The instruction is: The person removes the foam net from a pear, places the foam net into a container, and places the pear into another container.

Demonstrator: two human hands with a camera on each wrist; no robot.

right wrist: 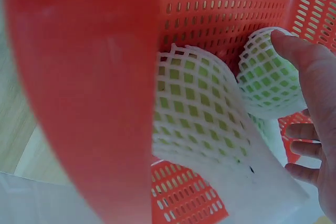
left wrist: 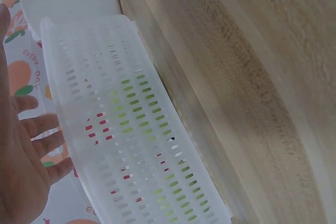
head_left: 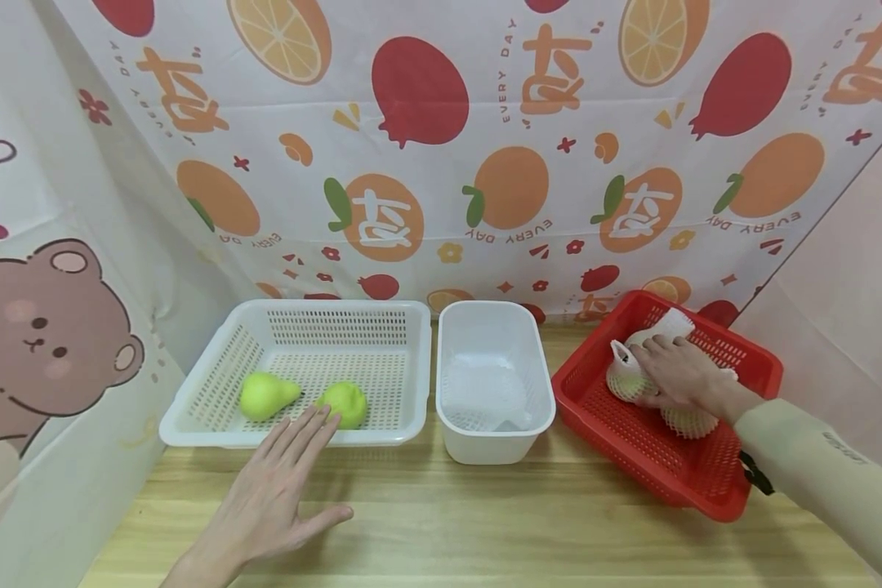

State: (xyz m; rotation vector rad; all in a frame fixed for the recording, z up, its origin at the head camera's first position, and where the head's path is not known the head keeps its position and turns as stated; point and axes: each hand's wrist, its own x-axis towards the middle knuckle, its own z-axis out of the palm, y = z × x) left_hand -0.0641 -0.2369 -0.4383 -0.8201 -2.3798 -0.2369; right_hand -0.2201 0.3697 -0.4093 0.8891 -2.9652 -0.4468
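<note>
In the head view, my right hand (head_left: 679,376) is over the red basket (head_left: 635,449), among several pale green fruits in white foam nets. My right wrist view shows the thumb against one netted fruit (right wrist: 268,74), with the fingers spread loosely beyond it. Closer to that camera lies another netted fruit (right wrist: 197,106), its net trailing off long. My left hand (head_left: 272,490) is held flat with fingers extended at the front rim of the white basket (head_left: 367,314). Its fingertips overlap a round yellow-green fruit (head_left: 349,404) in the head view. A green pear (head_left: 265,397) lies left of that fruit.
Between the two baskets stands a deep white tub (head_left: 488,445), with whitish mesh-like material at its bottom. All three containers are on a wooden table (head_left: 441,523). Close behind them hangs a fruit-print curtain (head_left: 441,196), and a bear-print cloth (head_left: 51,327) borders the left side.
</note>
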